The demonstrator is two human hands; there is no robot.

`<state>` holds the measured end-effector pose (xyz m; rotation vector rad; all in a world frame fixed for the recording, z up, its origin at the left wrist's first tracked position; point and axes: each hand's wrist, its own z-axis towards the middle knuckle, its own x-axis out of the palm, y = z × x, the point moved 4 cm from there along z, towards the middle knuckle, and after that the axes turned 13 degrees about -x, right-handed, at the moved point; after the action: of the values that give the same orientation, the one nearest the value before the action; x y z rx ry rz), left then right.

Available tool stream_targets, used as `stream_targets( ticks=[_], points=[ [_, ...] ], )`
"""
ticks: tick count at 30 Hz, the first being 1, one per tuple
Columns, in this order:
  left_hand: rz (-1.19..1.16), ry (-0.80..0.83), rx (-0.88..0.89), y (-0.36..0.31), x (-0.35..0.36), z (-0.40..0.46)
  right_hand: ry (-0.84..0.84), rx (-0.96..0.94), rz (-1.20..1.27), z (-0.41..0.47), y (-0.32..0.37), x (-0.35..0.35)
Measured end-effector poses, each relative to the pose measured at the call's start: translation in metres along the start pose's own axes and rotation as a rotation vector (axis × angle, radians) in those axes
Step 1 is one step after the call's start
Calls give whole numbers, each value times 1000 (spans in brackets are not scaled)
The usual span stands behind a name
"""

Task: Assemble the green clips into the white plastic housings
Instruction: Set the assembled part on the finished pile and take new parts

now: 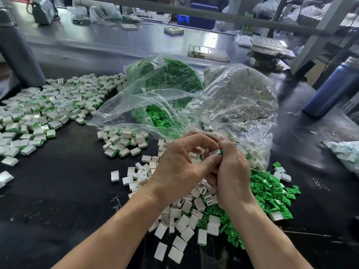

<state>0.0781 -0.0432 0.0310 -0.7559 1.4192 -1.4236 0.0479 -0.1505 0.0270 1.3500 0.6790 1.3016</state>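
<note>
My left hand (pixel 180 164) and my right hand (pixel 232 171) meet above the middle of the black table. Between their fingertips they pinch a small white housing (pixel 215 152) with a bit of green clip at its right edge. Loose white housings (pixel 184 226) lie in a heap under my wrists. Loose green clips (pixel 270 191) are piled to the right of them. A clear bag of green clips (pixel 165 80) and a clear bag of white housings (pixel 242 98) lie open just behind my hands.
Assembled white-and-green pieces (pixel 44 105) cover the left of the table, with a smaller group (pixel 122 142) nearer the middle. A dark blue bottle (pixel 334 88) stands at the right, a grey post (pixel 15 49) at the left. Another filled bag (pixel 347 154) lies at the right edge.
</note>
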Motion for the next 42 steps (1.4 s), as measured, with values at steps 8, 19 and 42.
stream_targets(
  ticks=[8,19,42],
  points=[
    [-92,-32,-17,3,3,-1,-68,-81,-53,7,-9,-2],
    [-129,-48,9,3,2,-1,-59,-92,-19,7,-10,2],
    [-46,-137,-147,16,-25,8,138,-241,-320,13,6,-23]
  ],
)
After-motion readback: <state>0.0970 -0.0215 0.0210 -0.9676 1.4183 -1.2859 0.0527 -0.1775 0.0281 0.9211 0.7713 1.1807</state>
